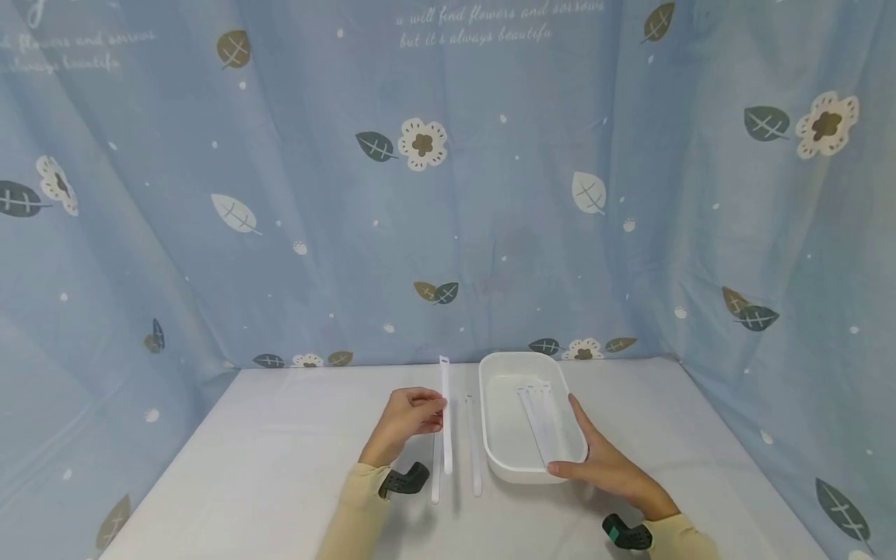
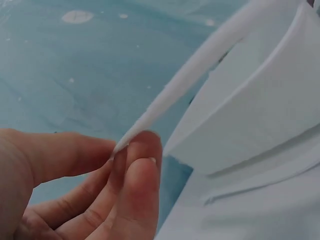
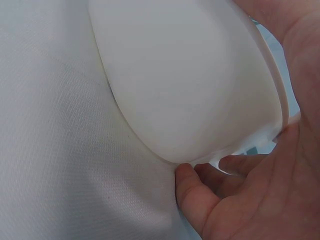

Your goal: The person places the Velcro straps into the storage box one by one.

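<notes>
My left hand [image 1: 407, 418] pinches a thin white strap with a slotted end [image 1: 447, 445] between thumb and fingertips. The strap is held lengthwise above the table, left of a white plastic bin [image 1: 502, 435]. In the left wrist view the strap [image 2: 182, 82] slants up and away from the pinch. My right hand [image 1: 607, 465] grips the bin's near right corner, thumb at the near rim; in the right wrist view fingers touch its lower edge. Several similar straps [image 1: 535, 424] lie inside the bin. Two more lie on the table, one strap [image 1: 474, 451] beside the bin, the other [image 1: 436, 478] partly behind the held one.
A white cloth covers the table [image 1: 294, 467]. Behind and at both sides hangs a blue curtain [image 1: 315, 194] with leaf and flower prints. Dark bands sit on both wrists, over pale yellow sleeves [image 1: 357, 505].
</notes>
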`<action>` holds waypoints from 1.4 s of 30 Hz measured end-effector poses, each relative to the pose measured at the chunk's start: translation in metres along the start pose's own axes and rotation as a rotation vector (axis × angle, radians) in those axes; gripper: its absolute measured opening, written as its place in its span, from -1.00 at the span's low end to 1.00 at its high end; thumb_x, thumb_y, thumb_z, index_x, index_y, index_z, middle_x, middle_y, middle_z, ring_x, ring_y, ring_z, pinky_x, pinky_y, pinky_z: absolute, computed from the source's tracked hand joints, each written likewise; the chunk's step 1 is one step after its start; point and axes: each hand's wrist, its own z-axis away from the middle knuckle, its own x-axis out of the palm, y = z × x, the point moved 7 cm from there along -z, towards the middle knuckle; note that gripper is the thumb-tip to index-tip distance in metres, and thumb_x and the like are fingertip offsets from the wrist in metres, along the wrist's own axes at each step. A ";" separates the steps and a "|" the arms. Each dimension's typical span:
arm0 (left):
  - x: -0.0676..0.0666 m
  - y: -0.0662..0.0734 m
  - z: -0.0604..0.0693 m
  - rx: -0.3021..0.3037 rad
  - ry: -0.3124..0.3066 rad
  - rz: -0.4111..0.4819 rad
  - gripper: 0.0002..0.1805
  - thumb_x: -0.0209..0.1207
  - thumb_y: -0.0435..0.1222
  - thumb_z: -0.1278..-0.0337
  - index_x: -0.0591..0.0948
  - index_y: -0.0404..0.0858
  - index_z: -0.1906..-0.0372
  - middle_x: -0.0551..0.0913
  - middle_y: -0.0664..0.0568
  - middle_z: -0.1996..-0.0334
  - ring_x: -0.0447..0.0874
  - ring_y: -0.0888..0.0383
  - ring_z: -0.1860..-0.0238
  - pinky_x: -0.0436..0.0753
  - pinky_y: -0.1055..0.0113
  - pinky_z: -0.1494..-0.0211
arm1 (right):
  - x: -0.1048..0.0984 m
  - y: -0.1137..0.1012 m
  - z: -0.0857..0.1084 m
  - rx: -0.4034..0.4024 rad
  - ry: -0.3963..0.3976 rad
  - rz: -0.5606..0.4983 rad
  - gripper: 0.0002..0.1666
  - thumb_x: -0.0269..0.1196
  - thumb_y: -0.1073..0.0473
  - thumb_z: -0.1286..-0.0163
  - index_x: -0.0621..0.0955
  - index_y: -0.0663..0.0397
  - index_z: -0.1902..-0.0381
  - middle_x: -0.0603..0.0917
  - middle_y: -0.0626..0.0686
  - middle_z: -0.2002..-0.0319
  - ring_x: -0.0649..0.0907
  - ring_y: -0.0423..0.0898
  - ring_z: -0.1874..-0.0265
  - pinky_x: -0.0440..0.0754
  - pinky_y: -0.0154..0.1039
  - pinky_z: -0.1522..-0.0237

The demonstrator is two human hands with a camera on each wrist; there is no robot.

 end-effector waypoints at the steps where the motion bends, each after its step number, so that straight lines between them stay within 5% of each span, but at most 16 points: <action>1: 0.001 0.001 0.000 0.001 -0.001 0.002 -0.66 0.32 -0.31 -0.32 0.62 -0.50 -0.03 0.78 -0.09 0.28 0.77 0.18 0.35 0.79 0.42 0.24 | 0.000 0.000 0.000 -0.001 0.001 -0.002 0.56 0.51 -0.07 -0.21 -0.42 -0.15 -0.67 -0.35 0.25 -0.69 -0.01 0.43 -0.63 0.09 0.55 -0.51; 15: 0.014 0.015 -0.011 0.027 0.028 -0.010 -0.70 0.30 -0.26 -0.35 0.67 -0.44 0.03 0.77 -0.16 0.29 0.70 0.24 0.40 0.77 0.42 0.27 | 0.000 0.000 0.001 0.006 -0.002 -0.006 0.58 0.52 -0.08 -0.19 -0.43 -0.14 -0.67 -0.36 0.26 -0.69 -0.03 0.44 -0.63 0.05 0.55 -0.52; 24: 0.029 0.021 -0.018 0.044 -0.019 0.057 -0.71 0.29 -0.34 -0.35 0.64 -0.51 0.00 0.75 -0.10 0.33 0.71 0.25 0.40 0.80 0.43 0.23 | 0.000 0.002 -0.001 -0.008 -0.006 -0.008 0.57 0.52 -0.07 -0.20 -0.42 -0.15 -0.67 -0.35 0.24 -0.69 0.00 0.42 -0.63 0.08 0.55 -0.52; 42: 0.058 0.026 -0.035 0.022 -0.065 0.034 -0.70 0.31 -0.34 -0.33 0.67 -0.50 -0.01 0.74 -0.01 0.40 0.73 0.30 0.44 0.79 0.48 0.26 | -0.001 0.002 -0.001 -0.017 -0.008 -0.017 0.55 0.50 -0.06 -0.22 -0.42 -0.15 -0.67 -0.33 0.25 -0.69 0.02 0.42 -0.63 0.10 0.55 -0.51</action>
